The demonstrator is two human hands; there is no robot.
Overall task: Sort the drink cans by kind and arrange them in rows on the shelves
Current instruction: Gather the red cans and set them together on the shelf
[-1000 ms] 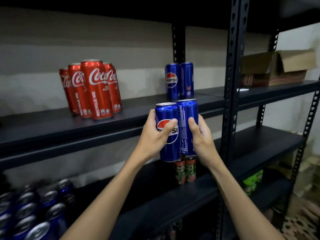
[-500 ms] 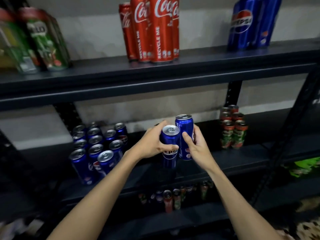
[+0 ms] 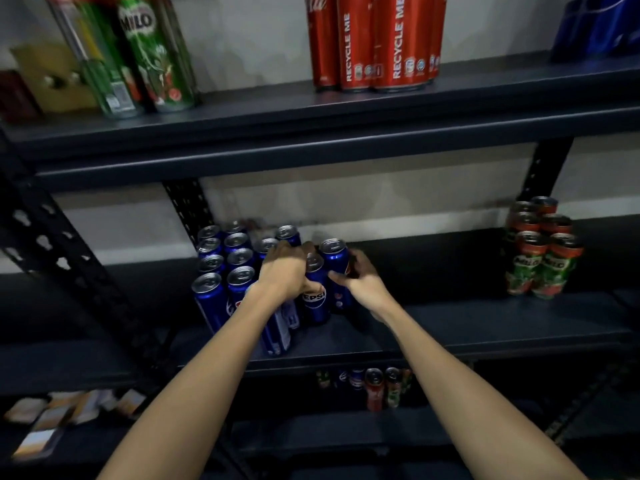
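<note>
Both hands (image 3: 325, 275) have lowered two Pepsi cans (image 3: 323, 289) beside the blue cluster (image 3: 228, 268).

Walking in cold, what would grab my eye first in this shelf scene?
Probably the two hands at the centre: the left hand and right hand each grip a blue Pepsi can on the middle shelf, beside a block of Pepsi cans. Next, the tall red Coca-Cola cans on the shelf above, and the green Milo cans at the right.

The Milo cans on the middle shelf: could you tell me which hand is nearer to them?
Right. The right hand grips a Pepsi can, well left of the Milo cans across bare shelf. The left hand is farther left, against the Pepsi block.
</note>
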